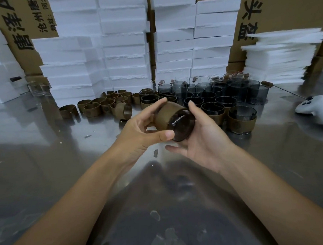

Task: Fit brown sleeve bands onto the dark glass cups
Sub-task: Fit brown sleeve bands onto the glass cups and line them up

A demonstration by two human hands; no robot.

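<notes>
Sleeve band (pixel 168 113) sits around the dark glass cup (pixel 182 127), held tilted above the steel table (pixel 45 168). Left hand (pixel 140 131) pinches the band; right hand (pixel 202 138) cradles the base. Uneven pushing could skew the band or slip the glass.

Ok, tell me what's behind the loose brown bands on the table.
Stacked white foam blocks rise behind the loose brown bands, with cardboard boxes further back. The foam hides the lower part of the boxes.

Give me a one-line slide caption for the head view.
Both hands, left hand and right hand, hold a dark glass cup wearing a brown sleeve band.
</notes>
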